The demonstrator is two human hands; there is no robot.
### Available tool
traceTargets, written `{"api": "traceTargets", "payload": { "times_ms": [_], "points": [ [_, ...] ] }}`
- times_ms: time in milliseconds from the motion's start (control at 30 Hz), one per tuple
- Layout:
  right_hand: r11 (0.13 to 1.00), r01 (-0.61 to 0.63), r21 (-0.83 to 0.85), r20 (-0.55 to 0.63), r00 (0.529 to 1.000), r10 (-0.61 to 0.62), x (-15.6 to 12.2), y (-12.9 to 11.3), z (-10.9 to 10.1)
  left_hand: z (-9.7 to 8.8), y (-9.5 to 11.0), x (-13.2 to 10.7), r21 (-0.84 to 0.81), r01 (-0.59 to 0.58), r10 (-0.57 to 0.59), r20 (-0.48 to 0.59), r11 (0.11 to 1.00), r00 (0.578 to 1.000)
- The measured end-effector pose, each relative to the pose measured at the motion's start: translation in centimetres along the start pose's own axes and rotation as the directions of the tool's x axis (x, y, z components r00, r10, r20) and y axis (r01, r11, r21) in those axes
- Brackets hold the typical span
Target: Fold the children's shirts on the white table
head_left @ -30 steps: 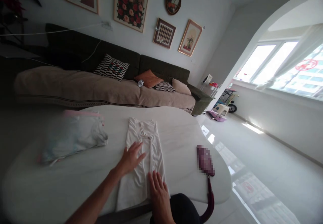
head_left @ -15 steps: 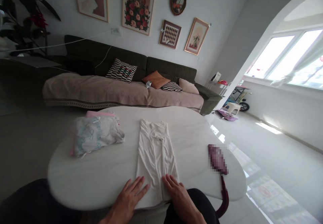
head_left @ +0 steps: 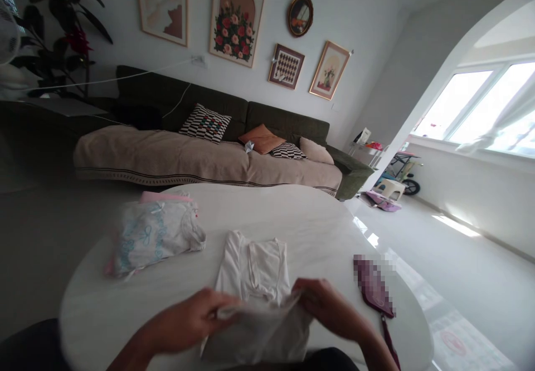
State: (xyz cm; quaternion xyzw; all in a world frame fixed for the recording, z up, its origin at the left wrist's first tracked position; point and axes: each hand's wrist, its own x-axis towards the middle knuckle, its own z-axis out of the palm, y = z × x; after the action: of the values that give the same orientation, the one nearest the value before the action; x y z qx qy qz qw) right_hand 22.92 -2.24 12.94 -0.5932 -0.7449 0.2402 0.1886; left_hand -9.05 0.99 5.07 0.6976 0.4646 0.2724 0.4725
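A white sleeveless top (head_left: 257, 268) lies lengthwise on the white oval table (head_left: 317, 232), neckline toward the sofa. My left hand (head_left: 196, 321) and my right hand (head_left: 330, 307) each pinch a corner of its near hem, which is lifted off the table and carried over the lower half of the garment. The part under the raised fold is hidden.
A folded stack of pale printed and pink clothes (head_left: 152, 234) sits on the table's left. A purple pouch with a strap (head_left: 374, 290) lies at the right edge. Behind the table stands a dark sofa (head_left: 217, 137) with cushions; open floor lies to the right.
My hands went from lying flat on the top's lower part to gripping its hem and lifting it up and forward. The camera tilted and shifted slightly.
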Motion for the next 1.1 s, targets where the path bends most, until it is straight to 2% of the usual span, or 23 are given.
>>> {"api": "traceTargets", "payload": {
  "times_ms": [67, 100, 167, 233, 300, 367, 500, 633, 733, 833, 900, 967, 1100],
  "points": [
    [0.985, -0.107, 0.139, -0.067, 0.991, 0.117, 5.3, 0.9, -0.9, -0.4, 3.1, 6.3, -0.155, -0.009, 0.017, 0.051, 0.988, 0.999],
    [0.975, -0.152, 0.161, -0.074, 0.983, 0.165, 7.7, 1.5, -0.7, -0.3, 3.7, 9.2, -0.224, 0.044, -0.041, 0.017, 0.974, 0.999],
    [0.958, -0.222, 0.180, -0.089, 0.966, 0.241, 11.3, 2.9, 0.9, 0.5, 2.9, 13.7, -0.295, 0.135, -0.171, -0.098, 0.946, 0.980],
    [0.949, -0.261, 0.175, -0.121, 0.951, 0.284, 13.3, 4.3, 3.2, 1.6, 0.6, 16.0, -0.311, 0.173, -0.236, -0.177, 0.934, 0.955],
    [0.944, -0.282, 0.173, -0.170, 0.935, 0.311, 13.9, 5.5, 5.2, 2.4, -1.8, 16.6, -0.308, 0.174, -0.245, -0.209, 0.935, 0.947],
    [0.941, -0.292, 0.171, -0.219, 0.920, 0.325, 13.9, 6.5, 6.3, 2.6, -3.1, 16.6, -0.300, 0.164, -0.233, -0.214, 0.940, 0.948],
    [0.939, -0.311, 0.149, -0.286, 0.895, 0.342, 14.4, 8.2, 6.3, 1.3, -2.7, 17.2, -0.224, 0.124, -0.174, -0.220, 0.967, 0.960],
    [0.938, -0.332, 0.097, -0.339, 0.876, 0.344, 15.4, 9.2, 6.3, -0.1, -2.2, 18.6, -0.037, 0.130, -0.135, -0.325, 0.991, 0.936],
    [0.935, -0.345, 0.085, -0.357, 0.865, 0.352, 15.9, 9.5, 7.2, 0.0, -2.8, 19.1, 0.103, 0.164, -0.108, -0.413, 0.981, 0.904],
    [0.930, -0.349, 0.115, -0.348, 0.863, 0.367, 16.4, 9.6, 7.4, 0.2, -3.1, 19.3, 0.158, 0.186, -0.100, -0.436, 0.970, 0.894],
    [0.934, -0.325, 0.147, -0.350, 0.866, 0.356, 16.8, 9.4, 6.3, -0.3, -2.5, 19.6, 0.150, 0.186, -0.103, -0.437, 0.971, 0.893],
    [0.948, -0.264, 0.180, -0.383, 0.869, 0.314, 16.9, 8.7, 4.0, -1.4, -0.9, 19.7, 0.125, 0.148, -0.081, -0.429, 0.981, 0.899],
    [0.975, -0.055, 0.217, -0.526, 0.835, 0.164, 15.1, 5.5, -2.4, -4.2, 4.7, 18.5, 0.069, -0.036, 0.061, -0.399, 0.997, 0.915]
  ]
}}
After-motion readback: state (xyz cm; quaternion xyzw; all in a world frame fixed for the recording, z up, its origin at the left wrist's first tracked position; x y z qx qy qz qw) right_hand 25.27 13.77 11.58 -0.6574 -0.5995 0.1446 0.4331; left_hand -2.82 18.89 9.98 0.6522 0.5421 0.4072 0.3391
